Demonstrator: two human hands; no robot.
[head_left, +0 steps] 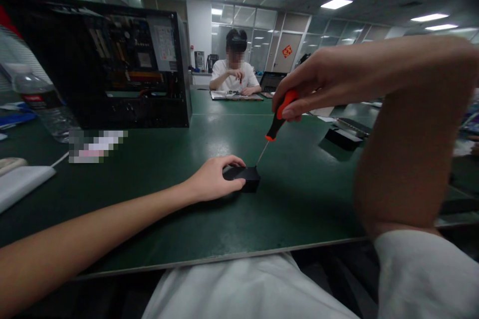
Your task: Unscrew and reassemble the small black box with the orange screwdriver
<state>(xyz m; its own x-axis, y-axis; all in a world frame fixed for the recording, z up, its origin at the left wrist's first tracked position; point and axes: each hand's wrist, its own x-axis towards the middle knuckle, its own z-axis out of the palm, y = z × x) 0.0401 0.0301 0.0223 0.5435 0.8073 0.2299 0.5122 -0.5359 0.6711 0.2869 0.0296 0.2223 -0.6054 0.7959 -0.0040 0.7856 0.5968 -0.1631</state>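
Observation:
A small black box (pixel 247 177) lies on the green table (pixel 179 199) in front of me. My left hand (pixel 215 179) grips its left side and holds it flat on the table. My right hand (pixel 314 84) is raised above and to the right, closed around the orange and black handle of a screwdriver (pixel 277 119). The thin shaft slants down to the left, and its tip touches the top right corner of the box.
An open black computer case (pixel 108 65) stands at the back left, with a plastic water bottle (pixel 41 102) beside it. A white device (pixel 20 182) lies at the left edge. Black parts (pixel 342 134) sit at the right. Another person (pixel 235 72) works at the far table.

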